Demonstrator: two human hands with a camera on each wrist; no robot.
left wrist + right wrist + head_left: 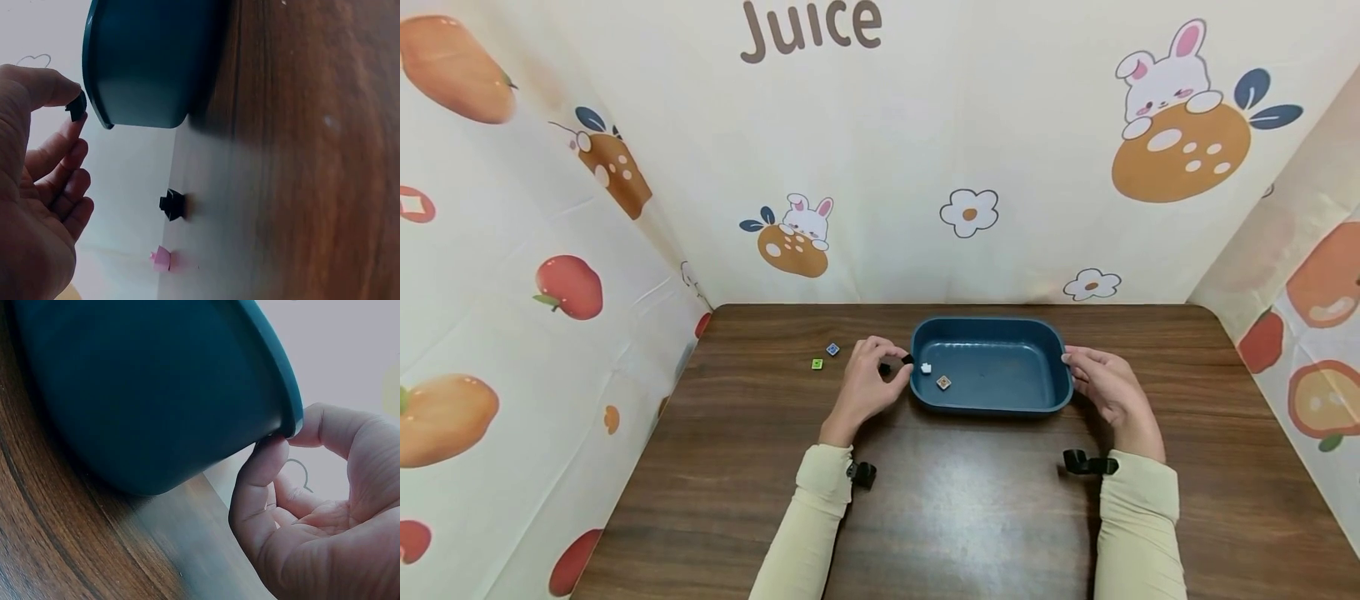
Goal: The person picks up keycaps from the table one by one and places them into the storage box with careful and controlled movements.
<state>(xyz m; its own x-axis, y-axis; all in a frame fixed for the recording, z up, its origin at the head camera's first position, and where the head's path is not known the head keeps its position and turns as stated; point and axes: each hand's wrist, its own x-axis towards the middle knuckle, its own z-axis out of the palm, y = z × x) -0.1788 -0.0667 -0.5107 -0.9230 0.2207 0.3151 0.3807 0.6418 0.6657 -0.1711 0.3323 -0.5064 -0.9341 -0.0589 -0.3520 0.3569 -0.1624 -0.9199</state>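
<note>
A dark blue rectangular tray (992, 410) stands on the table. My left hand (867, 379) is at its left rim, pinching a small black keyboard switch (76, 106) between thumb and index finger; the other fingers curl loosely. My right hand (1107, 385) grips the right end of the tray, thumb on the rim and index finger beneath its lip. Inside the tray, near the left end, are a white piece (926, 368) and a brownish square switch (943, 382). Another black switch (174, 205) stands on the table by the left hand, with a pink one (161, 258) beyond it.
Left of the left hand, a blue switch (832, 349) and a green switch (817, 364) lie on the brown wooden table (970, 517). Printed cloth (895, 150) with fruit and rabbits hangs behind the table and along both sides.
</note>
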